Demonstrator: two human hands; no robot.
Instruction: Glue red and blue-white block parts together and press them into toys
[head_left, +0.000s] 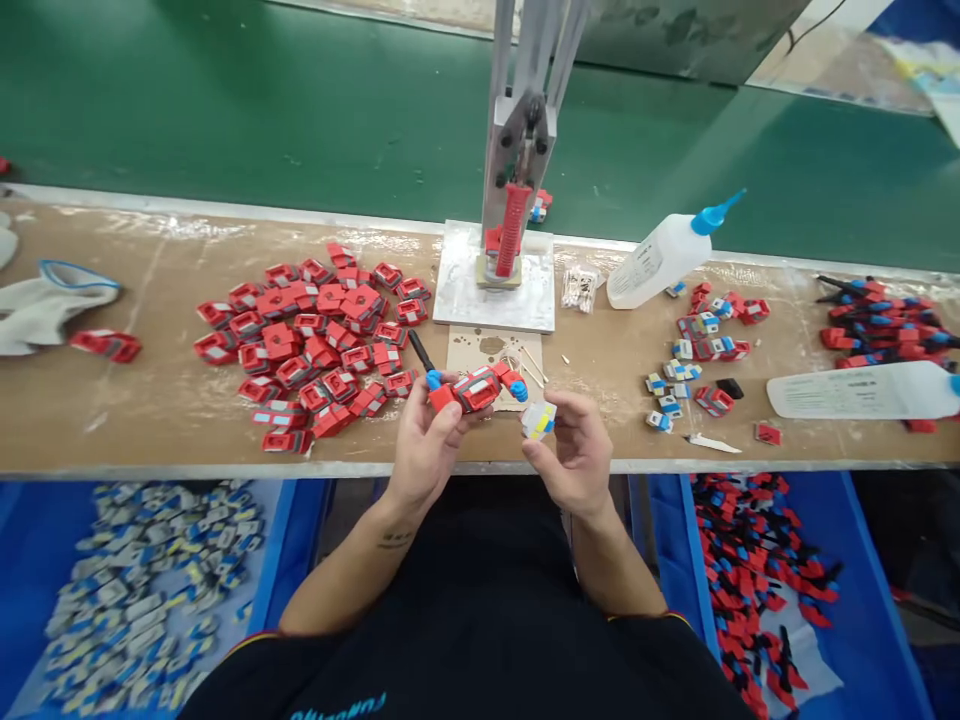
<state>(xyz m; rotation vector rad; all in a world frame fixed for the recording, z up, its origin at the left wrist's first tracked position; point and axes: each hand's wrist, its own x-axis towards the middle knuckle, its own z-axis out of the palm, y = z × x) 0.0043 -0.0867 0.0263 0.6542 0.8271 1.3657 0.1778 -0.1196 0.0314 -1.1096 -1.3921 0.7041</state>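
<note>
My left hand [427, 440] is closed around a red toy figure torso [478, 390] with grey panels, blue fists and a black rod sticking up at its left. Between the thumb and fingers of my right hand [576, 450] is a small white toy part [538, 420] with yellow and blue patches. A narrow gap separates the two pieces above the table's front edge. Just behind them lies a stained cardboard piece [465, 350] with cotton swabs [534, 365] on it.
A hand press [517, 230] stands behind my hands. Many red parts [315, 345] are heaped left. To the right are two bottles [660, 262], small white-blue parts [664, 400] and a knife blade [712, 443]. Blue bins [281, 560] of parts flank me below; a green belt [337, 120] runs behind.
</note>
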